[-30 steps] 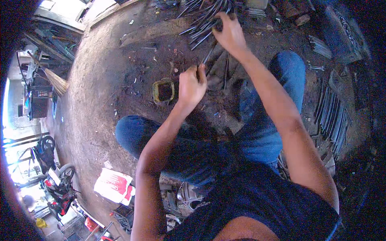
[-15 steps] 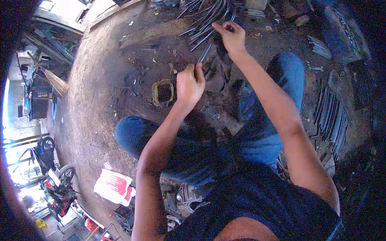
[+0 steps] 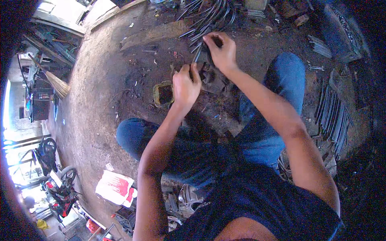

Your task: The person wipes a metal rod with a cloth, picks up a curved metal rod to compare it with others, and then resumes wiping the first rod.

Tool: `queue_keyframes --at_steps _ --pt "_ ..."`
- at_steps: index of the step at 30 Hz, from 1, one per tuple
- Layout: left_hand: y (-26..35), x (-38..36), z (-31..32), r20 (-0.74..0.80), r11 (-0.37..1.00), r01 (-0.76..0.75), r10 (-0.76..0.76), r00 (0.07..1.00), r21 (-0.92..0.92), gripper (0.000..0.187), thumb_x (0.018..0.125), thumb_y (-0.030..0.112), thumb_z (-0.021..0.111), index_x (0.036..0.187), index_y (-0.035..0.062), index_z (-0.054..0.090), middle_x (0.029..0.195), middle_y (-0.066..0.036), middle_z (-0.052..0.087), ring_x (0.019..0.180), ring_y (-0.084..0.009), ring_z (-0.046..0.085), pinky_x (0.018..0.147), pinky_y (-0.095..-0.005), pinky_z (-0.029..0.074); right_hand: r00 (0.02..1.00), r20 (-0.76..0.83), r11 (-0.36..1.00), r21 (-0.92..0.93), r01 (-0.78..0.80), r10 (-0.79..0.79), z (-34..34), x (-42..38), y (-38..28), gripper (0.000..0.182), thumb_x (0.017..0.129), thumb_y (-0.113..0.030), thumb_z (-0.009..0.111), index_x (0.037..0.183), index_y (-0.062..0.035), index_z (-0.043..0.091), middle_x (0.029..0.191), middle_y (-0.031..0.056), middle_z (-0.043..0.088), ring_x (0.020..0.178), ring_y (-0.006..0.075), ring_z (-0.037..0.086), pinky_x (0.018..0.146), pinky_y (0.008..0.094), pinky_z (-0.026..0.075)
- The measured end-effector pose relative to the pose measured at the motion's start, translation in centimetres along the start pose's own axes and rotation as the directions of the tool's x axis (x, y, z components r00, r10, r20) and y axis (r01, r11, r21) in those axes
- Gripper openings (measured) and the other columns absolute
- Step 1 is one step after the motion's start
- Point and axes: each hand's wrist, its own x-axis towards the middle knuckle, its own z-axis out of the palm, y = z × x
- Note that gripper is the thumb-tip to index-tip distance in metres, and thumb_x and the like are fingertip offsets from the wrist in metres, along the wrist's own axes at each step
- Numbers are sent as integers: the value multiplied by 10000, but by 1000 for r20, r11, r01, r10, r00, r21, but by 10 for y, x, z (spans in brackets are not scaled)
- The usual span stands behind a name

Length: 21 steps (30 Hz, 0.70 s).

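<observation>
My left hand [image 3: 186,87] is closed around the near end of a thin metal rod [image 3: 197,55], which points up and away from the fingers. At the rod's far end, the thumb and fingertips of my right hand [image 3: 223,52] are pinched together; the exact contact is too small to see clearly. Just beyond lies a heap of dark metal rods [image 3: 211,18], many of them bent. Left of my left wrist is a square, open container [image 3: 156,94] with a yellowish rim and dark contents.
A flat wooden board [image 3: 157,35] lies left of the heap. On the right are a row of straight rods [image 3: 333,114], a smaller rod bundle [image 3: 320,47] and a wrench [image 3: 316,68]. A white and red sack [image 3: 114,186], a broom [image 3: 58,84] and a motorcycle [image 3: 60,190] are on the left.
My right hand has come down and left to the far end of the rod. My left hand has shifted slightly left, and the rod is held at a somewhat different angle.
</observation>
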Motion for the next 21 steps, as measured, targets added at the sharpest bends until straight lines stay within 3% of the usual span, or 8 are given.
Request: queue_keyframes --at_steps 5,9,11,12,13,14,20,21 --pt "3 -3 0 17 998 -41 42 999 -55 247 902 156 531 750 -30 586 667 -244 571 573 -403 572 512 -449 412 997 -72 999 -49 4 -7 0 19 8 182 767 -203 707 818 -31 676 818 175 653 768 311 638 735 366 491" --pt "-1 -4 4 -27 993 -42 39 999 -114 237 903 157 531 770 -29 594 659 -238 566 584 -399 567 525 -444 413 965 80 967 -38 252 -249 0 11 10 185 773 -194 705 833 -20 680 837 162 663 744 301 640 708 394 489" --pt "-8 -2 4 -40 994 -102 101 994 -42 263 909 175 528 754 -31 583 648 -240 556 596 -400 567 531 -447 411 943 -156 954 -1 -299 295 0 35 34 172 791 -186 695 819 -18 675 878 126 674 753 263 645 693 386 491" --pt "-2 -3 0 0 998 -48 48 999 -51 307 921 203 517 721 -26 559 627 -225 543 553 -377 536 521 -435 391 742 -38 685 416 -598 670 5 48 69 149 810 -171 676 840 -25 664 921 109 670 767 237 643 716 365 509" --pt "-2 -4 -3 0 998 -44 44 999 -45 307 921 203 517 721 -26 559 627 -225 543 553 -377 536 521 -435 391 536 323 183 702 -688 780 -9 54 48 136 840 -137 627 933 -39 637 922 111 661 755 250 639 746 343 527" --pt "-1 -3 -3 16 994 -4 6 1000 -106 309 915 195 519 713 -36 553 630 -244 541 573 -410 540 526 -448 395 443 499 -37 693 -720 744 -14 54 42 143 846 -137 604 943 -36 634 927 112 660 770 252 639 760 352 524" --pt "-13 6 5 126 962 116 -87 988 -249 362 937 221 472 717 -62 528 661 -271 526 606 -425 497 587 -451 378 514 604 182 524 -832 609 7 35 51 225 878 -135 465 1000 -20 615 954 124 655 859 264 634 840 406 506" --pt "-15 7 5 129 962 113 -83 988 -247 362 937 221 472 717 -62 528 661 -271 526 606 -425 497 587 -451 378 475 632 116 523 -845 612 8 30 45 242 883 -135 442 1010 -17 612 958 125 654 874 266 633 854 415 503"
